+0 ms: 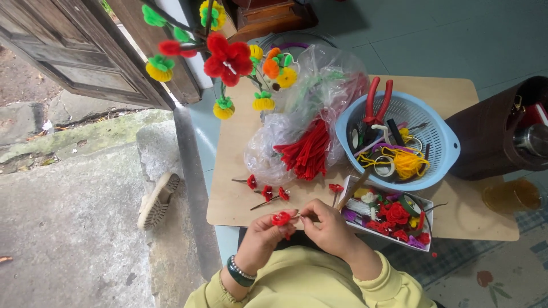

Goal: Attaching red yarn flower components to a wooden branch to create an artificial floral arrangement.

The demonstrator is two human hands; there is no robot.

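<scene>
Two bare hands are working at the near edge of a low wooden table (240, 199). The left hand (264, 232) is pinching a small red pipe-cleaner flower (281, 218) between closed fingertips, while the right hand (326, 227) is gripping the thin wire stem (301, 215) beside it, fingers pressed together. Three finished red flowers (267, 193) are lying just beyond. A white tray (355, 219) of mixed pieces is sitting by the right hand, near a blue colander (445, 154) holding red-handled pliers (378, 101), and a clear bag holding red pipe cleaners (305, 153).
</scene>
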